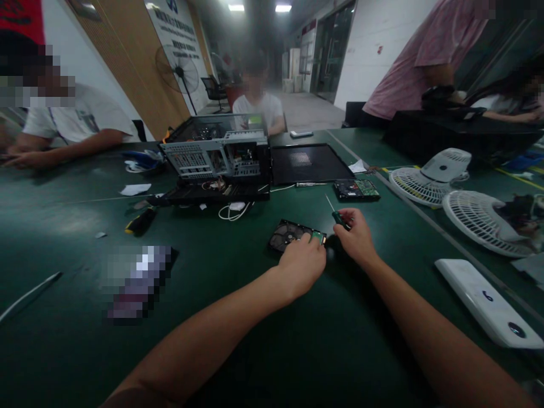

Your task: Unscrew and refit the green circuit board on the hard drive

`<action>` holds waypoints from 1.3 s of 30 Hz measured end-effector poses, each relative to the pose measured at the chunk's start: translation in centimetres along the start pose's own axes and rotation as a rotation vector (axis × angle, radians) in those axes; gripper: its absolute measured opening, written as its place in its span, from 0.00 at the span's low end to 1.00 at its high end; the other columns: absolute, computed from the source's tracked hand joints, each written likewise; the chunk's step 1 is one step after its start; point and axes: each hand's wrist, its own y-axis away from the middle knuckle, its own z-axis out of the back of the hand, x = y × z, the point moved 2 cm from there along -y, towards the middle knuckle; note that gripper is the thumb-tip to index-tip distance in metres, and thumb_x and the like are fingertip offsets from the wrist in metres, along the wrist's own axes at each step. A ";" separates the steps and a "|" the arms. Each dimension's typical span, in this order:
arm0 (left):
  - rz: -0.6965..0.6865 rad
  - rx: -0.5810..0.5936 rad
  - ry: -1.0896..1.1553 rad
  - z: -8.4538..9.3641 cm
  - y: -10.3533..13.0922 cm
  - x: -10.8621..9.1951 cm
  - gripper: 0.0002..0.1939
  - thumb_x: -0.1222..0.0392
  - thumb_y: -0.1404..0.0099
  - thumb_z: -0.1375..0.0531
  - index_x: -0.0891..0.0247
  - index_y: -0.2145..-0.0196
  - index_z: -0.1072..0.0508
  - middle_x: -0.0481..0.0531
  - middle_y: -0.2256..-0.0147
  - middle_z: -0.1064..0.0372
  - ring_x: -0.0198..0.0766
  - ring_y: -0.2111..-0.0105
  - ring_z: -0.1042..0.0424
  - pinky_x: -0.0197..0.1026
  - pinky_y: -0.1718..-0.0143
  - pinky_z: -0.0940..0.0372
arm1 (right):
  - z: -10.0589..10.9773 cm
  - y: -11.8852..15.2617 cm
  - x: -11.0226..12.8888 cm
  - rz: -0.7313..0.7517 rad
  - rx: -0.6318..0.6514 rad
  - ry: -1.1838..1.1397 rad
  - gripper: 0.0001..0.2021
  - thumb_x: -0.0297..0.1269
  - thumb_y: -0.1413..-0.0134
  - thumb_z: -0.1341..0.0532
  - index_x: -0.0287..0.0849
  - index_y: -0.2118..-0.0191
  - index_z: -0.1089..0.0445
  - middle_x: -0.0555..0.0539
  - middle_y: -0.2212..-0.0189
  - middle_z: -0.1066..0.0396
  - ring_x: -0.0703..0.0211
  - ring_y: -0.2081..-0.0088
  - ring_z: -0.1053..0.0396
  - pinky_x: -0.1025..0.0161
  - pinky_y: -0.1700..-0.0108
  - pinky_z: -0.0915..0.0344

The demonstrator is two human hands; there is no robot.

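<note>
A black hard drive lies on the green table with its underside up, a green circuit board showing at its right end. My left hand rests over that end, fingers bent and gripping the drive. Just to the right, my right hand is closed round the dark green handle of a small screwdriver. Its thin shaft points up and away, apart from the drive. Behind it lies a second hard drive, circuit board up.
An opened computer case stands at the back beside its black side panel. A yellow-black screwdriver and a blurred-out phone-like object lie left. White fan parts and a white casing sit right. Other people surround the table.
</note>
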 end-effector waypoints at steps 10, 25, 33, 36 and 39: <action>-0.018 -0.036 -0.042 -0.4 -0.3 0.2 0.17 0.69 0.26 0.49 0.74 0.44 0.29 0.68 0.46 0.32 0.52 0.48 0.33 0.46 0.56 0.31 | 1.0 0.3 1.7 0.015 -0.109 -0.030 0.18 0.41 0.45 0.35 0.45 0.49 0.33 0.42 0.53 0.26 0.50 0.57 0.25 0.52 0.54 0.29; -0.078 0.066 0.016 1.0 0.4 0.1 0.15 0.70 0.27 0.48 0.69 0.53 0.22 0.66 0.50 0.27 0.51 0.52 0.31 0.46 0.58 0.30 | 2.3 0.8 4.5 0.085 -0.340 0.006 0.18 0.47 0.38 0.38 0.45 0.46 0.35 0.44 0.59 0.27 0.56 0.66 0.26 0.57 0.63 0.28; -0.092 0.114 0.060 1.4 0.6 0.4 0.10 0.66 0.30 0.40 0.67 0.53 0.22 0.63 0.48 0.28 0.53 0.50 0.31 0.46 0.57 0.31 | 1.4 1.0 3.8 0.071 -0.258 -0.105 0.21 0.43 0.37 0.39 0.47 0.42 0.44 0.43 0.54 0.26 0.58 0.68 0.24 0.57 0.64 0.25; -0.089 0.093 0.074 1.2 0.5 0.6 0.08 0.65 0.30 0.39 0.66 0.55 0.21 0.62 0.48 0.27 0.52 0.50 0.30 0.46 0.58 0.31 | 1.5 0.8 3.5 0.069 -0.284 -0.087 0.24 0.41 0.41 0.36 0.47 0.43 0.43 0.42 0.53 0.26 0.54 0.63 0.23 0.54 0.59 0.24; -0.088 0.080 0.099 1.2 0.5 0.9 0.08 0.61 0.30 0.38 0.66 0.56 0.21 0.62 0.50 0.27 0.53 0.51 0.30 0.46 0.58 0.31 | 1.5 0.8 3.6 0.094 -0.268 -0.102 0.26 0.40 0.41 0.37 0.48 0.40 0.45 0.41 0.50 0.27 0.53 0.61 0.23 0.52 0.57 0.25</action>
